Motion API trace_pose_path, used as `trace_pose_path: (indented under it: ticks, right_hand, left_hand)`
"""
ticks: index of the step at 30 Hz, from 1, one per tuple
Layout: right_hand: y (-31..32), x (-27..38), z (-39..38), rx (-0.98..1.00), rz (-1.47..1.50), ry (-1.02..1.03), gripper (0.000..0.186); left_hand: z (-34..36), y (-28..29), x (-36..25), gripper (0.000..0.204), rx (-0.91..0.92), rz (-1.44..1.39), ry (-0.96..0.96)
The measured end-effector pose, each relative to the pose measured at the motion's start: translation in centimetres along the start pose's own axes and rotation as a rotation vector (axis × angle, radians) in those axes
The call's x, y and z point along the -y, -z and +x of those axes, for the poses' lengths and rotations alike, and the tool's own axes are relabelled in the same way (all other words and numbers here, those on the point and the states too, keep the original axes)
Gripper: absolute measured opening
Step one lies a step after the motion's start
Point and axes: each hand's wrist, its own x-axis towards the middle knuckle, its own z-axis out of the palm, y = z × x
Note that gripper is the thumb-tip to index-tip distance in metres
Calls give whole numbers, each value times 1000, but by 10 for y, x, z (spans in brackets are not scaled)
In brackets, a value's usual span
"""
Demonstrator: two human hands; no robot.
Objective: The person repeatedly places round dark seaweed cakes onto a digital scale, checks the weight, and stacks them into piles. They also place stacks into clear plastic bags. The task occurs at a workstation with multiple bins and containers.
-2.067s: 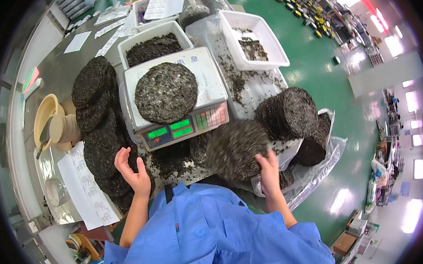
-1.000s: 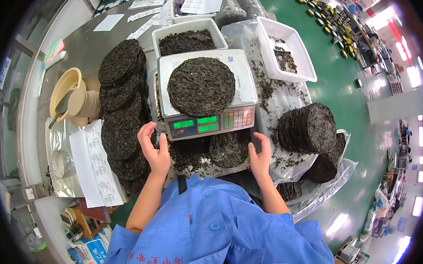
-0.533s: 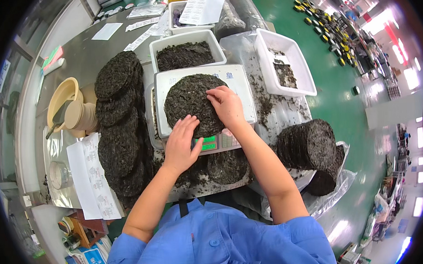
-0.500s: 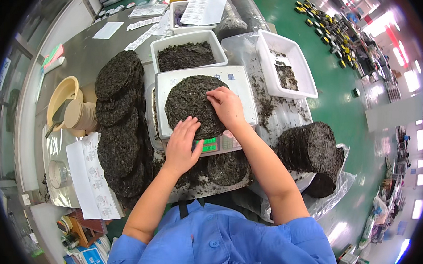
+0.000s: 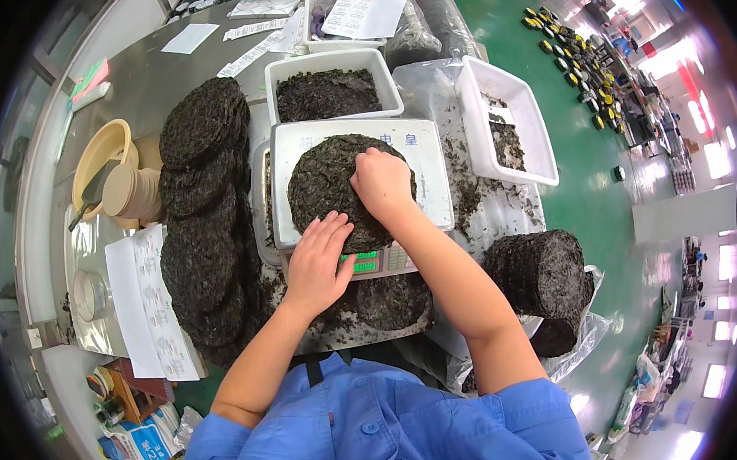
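A dark, flaky seaweed disc [image 5: 324,184] lies on the metal pan of a white scale [image 5: 420,191], whose lit displays are partly covered. My left hand [image 5: 313,273] rests its spread fingertips on the disc's lower left edge. My right hand [image 5: 381,184] is on the disc's right half, fingers curled and pressed together; what they pinch, if anything, is hidden. A tall overlapping pile of similar discs [image 5: 201,262] stands left of the scale, and a round stack [image 5: 539,272] lies on plastic at the right. Another disc [image 5: 388,299] sits among crumbs below the scale.
Behind the scale stand a tub of seaweed [image 5: 325,92] and a white tub with scraps [image 5: 530,153]. At left are a cream basin [image 5: 87,181], round pale pieces [image 5: 127,199] and paper sheets [image 5: 142,314]. Green floor [image 5: 593,204] lies beyond the table's right edge.
My right hand held a disc beside the scale earlier; later both hands were apart. Both have reached onto the scale's disc, and my right fingers have since curled further.
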Motion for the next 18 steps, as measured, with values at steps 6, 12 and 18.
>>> trace_pose_path:
  ticks: [6,12,18]
  right_hand:
    - [18,-49,3,42,1096,-369,18]
    - [77,-187,2,-594,122,-486,23]
    - [52,-129,-114,-622,327,-305,25]
  left_hand:
    - [1,5,-2,46,29,22,6]
    - [14,14,-2,52,63,24,15]
    - [32,28,1,48,165,7,39]
